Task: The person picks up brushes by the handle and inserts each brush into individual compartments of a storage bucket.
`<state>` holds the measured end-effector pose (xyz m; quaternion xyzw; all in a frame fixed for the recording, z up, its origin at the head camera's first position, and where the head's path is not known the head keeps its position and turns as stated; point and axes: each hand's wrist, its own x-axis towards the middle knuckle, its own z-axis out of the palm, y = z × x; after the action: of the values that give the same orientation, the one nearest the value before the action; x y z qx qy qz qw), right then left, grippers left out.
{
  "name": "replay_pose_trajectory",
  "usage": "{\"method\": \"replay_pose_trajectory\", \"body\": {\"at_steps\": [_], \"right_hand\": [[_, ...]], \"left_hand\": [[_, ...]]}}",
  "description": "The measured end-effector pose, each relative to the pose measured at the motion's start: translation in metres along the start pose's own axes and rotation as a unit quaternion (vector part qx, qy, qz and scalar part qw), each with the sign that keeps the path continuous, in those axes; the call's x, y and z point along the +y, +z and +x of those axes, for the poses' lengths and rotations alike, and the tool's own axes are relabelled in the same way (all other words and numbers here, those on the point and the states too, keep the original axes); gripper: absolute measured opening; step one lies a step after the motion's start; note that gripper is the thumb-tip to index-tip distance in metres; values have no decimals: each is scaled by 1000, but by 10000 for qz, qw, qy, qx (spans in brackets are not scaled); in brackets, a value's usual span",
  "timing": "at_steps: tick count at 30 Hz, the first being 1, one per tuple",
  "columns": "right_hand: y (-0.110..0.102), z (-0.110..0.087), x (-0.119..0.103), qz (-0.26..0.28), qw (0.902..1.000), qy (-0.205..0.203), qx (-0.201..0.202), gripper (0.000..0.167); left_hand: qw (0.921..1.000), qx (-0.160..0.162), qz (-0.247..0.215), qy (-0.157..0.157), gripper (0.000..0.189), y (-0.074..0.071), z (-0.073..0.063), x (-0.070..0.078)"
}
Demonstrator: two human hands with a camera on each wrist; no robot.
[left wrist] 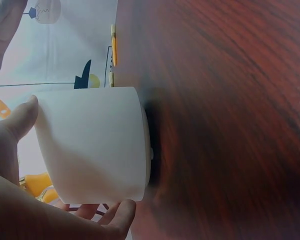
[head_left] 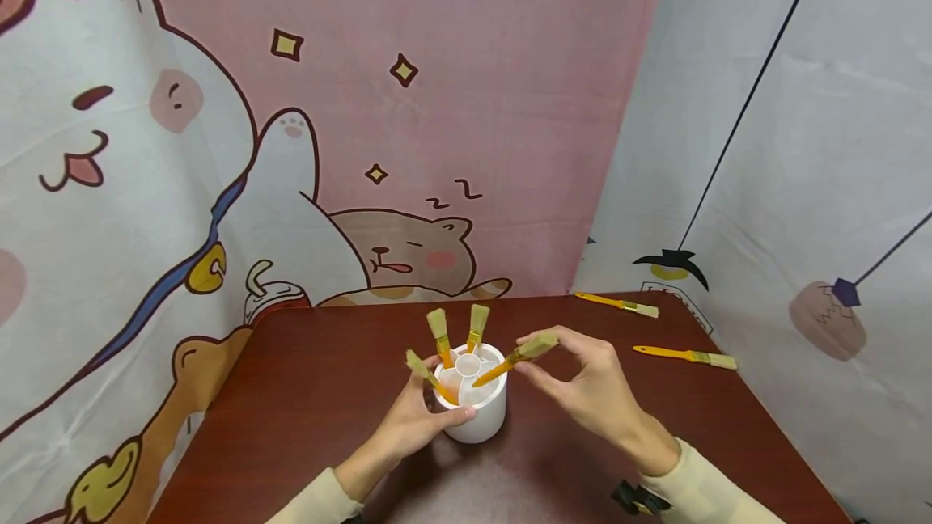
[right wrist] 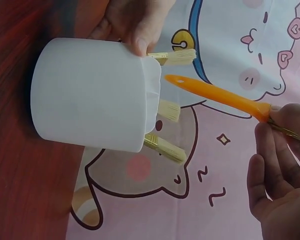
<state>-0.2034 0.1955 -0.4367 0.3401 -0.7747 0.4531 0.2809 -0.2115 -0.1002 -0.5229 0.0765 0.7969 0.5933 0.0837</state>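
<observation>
White cup (head_left: 486, 420) gripped, presumably for steadiness, by our left hand (head_left: 413, 420); above it our right hand (head_left: 599, 388) pinches a brush (head_left: 514, 357) handle-down.

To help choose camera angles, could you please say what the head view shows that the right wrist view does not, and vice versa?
Head only: two yellow-handled brushes lying on the reddish-brown table.
Right wrist only: the hole in the held orange-yellow brush handle.
Both: the left hand gripping a white cylindrical holder containing three brushes, and the right hand holding another.
</observation>
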Motion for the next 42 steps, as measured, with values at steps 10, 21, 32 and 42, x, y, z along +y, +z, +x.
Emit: {"method": "replay_pose_trajectory", "body": {"at_steps": [10,21,32,42], "right_hand": [[6,5,2,6,9982,-592,-10,54],[13,7,7,24,9953,-944,-222,50],[27,7,12,71,9899,-1339,-468,47],[40,-2,16,-340,9857,-1347,-956,44]], "left_hand": [[10000,-51,61,-21,108,-1,2,0],[10000,-29,16,67,107,-1,3,-1],[10000,-15,57,-21,107,-1,2,-1],[9998,-164,-63,-18,107,-2,2,-2]]}}
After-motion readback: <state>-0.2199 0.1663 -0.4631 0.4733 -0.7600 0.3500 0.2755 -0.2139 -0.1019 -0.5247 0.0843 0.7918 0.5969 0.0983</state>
